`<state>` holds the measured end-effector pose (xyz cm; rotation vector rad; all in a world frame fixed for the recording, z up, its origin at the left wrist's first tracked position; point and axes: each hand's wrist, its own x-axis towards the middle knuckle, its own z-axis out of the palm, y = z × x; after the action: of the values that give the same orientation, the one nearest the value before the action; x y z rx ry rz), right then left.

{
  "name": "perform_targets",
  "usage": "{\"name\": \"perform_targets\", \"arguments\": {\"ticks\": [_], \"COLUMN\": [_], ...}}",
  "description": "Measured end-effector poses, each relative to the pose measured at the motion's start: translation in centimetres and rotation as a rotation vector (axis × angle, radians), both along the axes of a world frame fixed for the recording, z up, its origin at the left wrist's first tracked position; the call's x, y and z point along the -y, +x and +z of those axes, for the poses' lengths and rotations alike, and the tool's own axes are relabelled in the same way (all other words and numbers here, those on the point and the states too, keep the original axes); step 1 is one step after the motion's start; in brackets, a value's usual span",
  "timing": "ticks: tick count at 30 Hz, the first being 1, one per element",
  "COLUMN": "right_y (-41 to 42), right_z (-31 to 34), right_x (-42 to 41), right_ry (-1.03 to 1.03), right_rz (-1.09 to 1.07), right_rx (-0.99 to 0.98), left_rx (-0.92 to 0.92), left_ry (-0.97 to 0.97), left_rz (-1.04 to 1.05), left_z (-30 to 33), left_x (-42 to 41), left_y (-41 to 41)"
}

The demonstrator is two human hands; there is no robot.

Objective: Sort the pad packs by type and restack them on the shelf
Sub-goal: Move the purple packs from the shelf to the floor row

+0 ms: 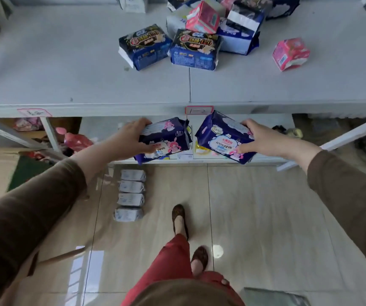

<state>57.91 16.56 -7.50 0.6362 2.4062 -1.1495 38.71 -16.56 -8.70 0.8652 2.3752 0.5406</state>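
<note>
My left hand (127,138) grips a dark purple pad pack with a pink rabbit print (166,140), held in front of the lower shelf (266,160). My right hand (263,140) grips a second purple pack of the same print (221,134), tilted, just below the upper shelf's front edge (111,110). On the upper shelf lie two dark blue packs (144,46) (194,49) side by side, a jumbled heap of blue and pink packs (226,18) behind them, and a lone pink pack (290,53) to the right.
Several grey-white packs (131,194) lie in a row on the tiled floor below the shelf. A white pack (133,4) stands at the upper shelf's back. Pink items (76,140) sit under the shelf at left. My feet (190,235) stand on the tiles.
</note>
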Motion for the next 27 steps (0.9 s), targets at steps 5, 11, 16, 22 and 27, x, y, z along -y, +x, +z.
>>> {"name": "perform_targets", "arguments": {"ticks": [5, 11, 16, 22, 27], "right_y": [3.4, 4.6, 3.9, 2.2, 0.6], "right_z": [-5.4, -13.0, -20.7, -32.8, -42.9], "right_x": [5.4, 12.7, 19.3, 25.4, 27.3], "right_ry": [0.016, 0.09, 0.11, 0.238, 0.201], "right_rz": [0.063, 0.059, 0.019, 0.058, 0.006], "right_rx": [0.099, 0.156, 0.169, 0.183, 0.154], "left_rx": [0.092, 0.203, 0.201, 0.11, 0.044], "left_ry": [-0.136, -0.239, -0.287, -0.337, -0.269], "left_rz": [-0.015, 0.026, 0.006, -0.097, -0.107], "left_z": [-5.1, -12.8, -21.3, -34.2, -44.9], "left_x": [5.4, 10.5, 14.7, 17.4, 15.7], "left_y": [3.2, 2.9, 0.5, -2.5, -4.3]}}
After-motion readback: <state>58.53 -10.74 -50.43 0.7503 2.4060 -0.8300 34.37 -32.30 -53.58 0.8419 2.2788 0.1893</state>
